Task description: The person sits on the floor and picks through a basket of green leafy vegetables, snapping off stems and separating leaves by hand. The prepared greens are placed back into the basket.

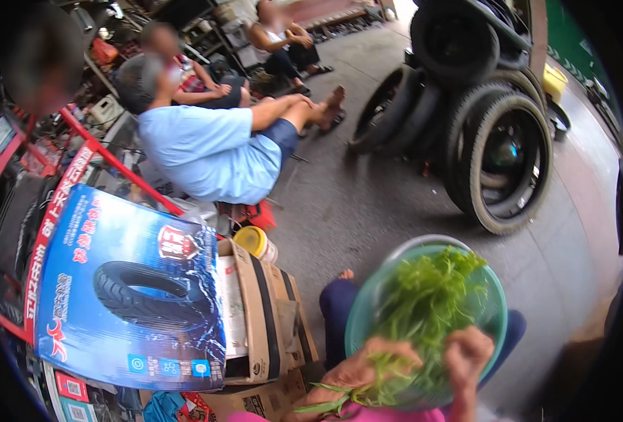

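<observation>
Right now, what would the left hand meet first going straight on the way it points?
Most likely the leafy greens in the teal basin, though depth is unclear here.

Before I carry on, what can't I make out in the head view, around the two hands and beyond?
All in the head view:
Bottom of the green basin: hidden by the leafy greens.
Right hand: blurred; whether it pinches a stalk is unclear.
Left hand: fingertips blurred among the greens.
Right forearm: cut off by the lower edge.
Contents of the cardboard box: mostly hidden by the blue carton.
</observation>
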The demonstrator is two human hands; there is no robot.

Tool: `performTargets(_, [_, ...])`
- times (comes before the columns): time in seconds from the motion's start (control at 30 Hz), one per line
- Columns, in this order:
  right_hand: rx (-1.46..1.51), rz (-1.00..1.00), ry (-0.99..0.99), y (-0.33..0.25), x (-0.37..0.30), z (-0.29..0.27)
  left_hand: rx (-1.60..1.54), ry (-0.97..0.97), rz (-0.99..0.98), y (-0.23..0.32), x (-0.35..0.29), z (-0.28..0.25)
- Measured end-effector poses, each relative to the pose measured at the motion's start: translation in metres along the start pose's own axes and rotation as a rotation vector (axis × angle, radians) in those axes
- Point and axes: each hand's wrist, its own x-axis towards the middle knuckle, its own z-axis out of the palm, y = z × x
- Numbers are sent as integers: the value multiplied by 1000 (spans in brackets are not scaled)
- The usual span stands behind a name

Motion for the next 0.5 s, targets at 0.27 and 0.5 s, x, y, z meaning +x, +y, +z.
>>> performTargets(0.27, [-513, 159, 10, 63, -6, -48, -337, 667, 32, 24, 30, -35])
performTargets(0.5, [-416, 158, -24, 29, -10, -52, -315, 764, 209, 21, 29, -25])
